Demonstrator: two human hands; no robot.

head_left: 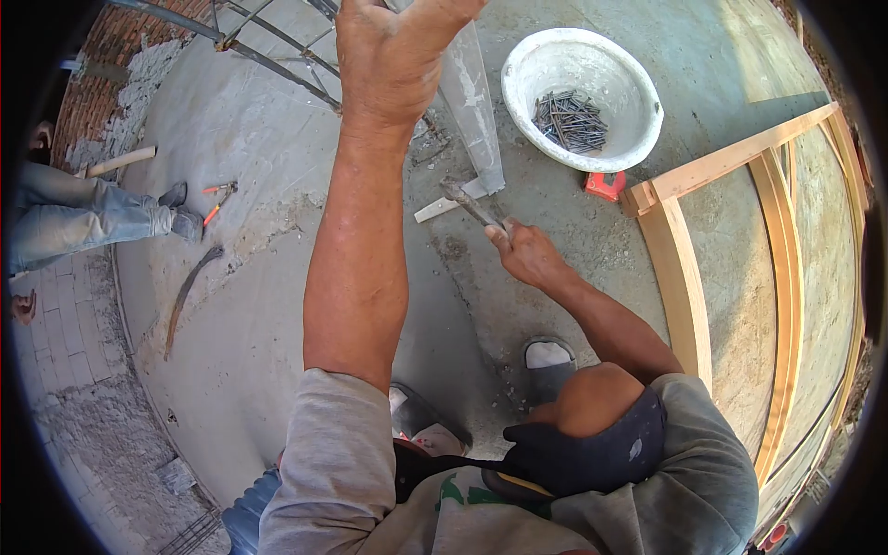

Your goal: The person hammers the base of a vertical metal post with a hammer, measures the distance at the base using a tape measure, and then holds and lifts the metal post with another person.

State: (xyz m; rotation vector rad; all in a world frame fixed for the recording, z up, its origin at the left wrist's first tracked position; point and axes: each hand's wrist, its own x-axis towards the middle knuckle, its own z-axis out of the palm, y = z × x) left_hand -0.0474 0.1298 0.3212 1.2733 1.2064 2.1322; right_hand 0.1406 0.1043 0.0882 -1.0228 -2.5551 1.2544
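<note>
My left hand (393, 60) is raised at the top edge, beside a long grey board (474, 111). Its fingers run out of the frame, so what they hold is hidden. My right hand (532, 254) is wrapped round what looks like a hammer (474, 203), with a worn grey shaft pointing up and left; its head is not clearly visible. The shaft lies close to the lower end of the board, where a short pale wood strip (437, 210) sits crosswise. Beyond my right hand, a white basin (638, 92) holds many loose nails (571, 122).
A red tape measure (605, 186) lies against the basin. Curved timber framing (684, 277) stands at right. Steel bars (268, 42) cross the upper left. Another person's legs (92, 217), orange-handled pliers (217, 203) and a dark strip (190, 296) are on the left of the concrete floor (250, 277).
</note>
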